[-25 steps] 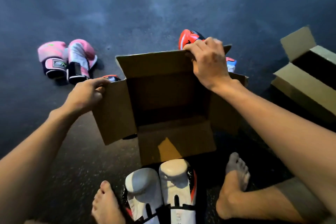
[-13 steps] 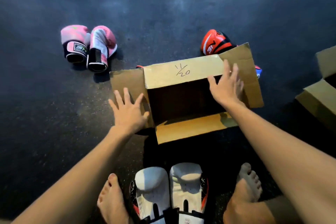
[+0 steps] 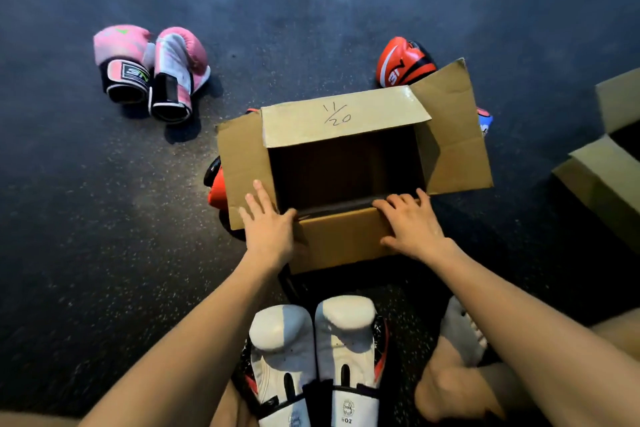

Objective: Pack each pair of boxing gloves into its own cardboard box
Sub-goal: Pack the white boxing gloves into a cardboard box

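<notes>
An open cardboard box (image 3: 453, 135) marked "11/20" stands on the dark floor in front of me, its inside dark and bare. My left hand (image 3: 268, 229) lies flat on the near left flap, fingers spread. My right hand (image 3: 410, 224) presses the near front flap down and outward. A white pair of boxing gloves (image 3: 315, 357) lies between my feet, just below the box. A pink pair (image 3: 152, 68) lies at the far left. One red glove (image 3: 403, 62) shows behind the box, another red glove (image 3: 216, 189) peeks from under its left flap.
A second open cardboard box (image 3: 602, 170) sits at the right edge. A blue and red item (image 3: 485, 120) pokes out behind the first box's right flap. My bare right foot (image 3: 460, 333) rests beside the white gloves.
Both hands have slid from the side flaps toward me onto the near flap and corner. The box flaps have been folded outward and the box sits lower and flatter.
</notes>
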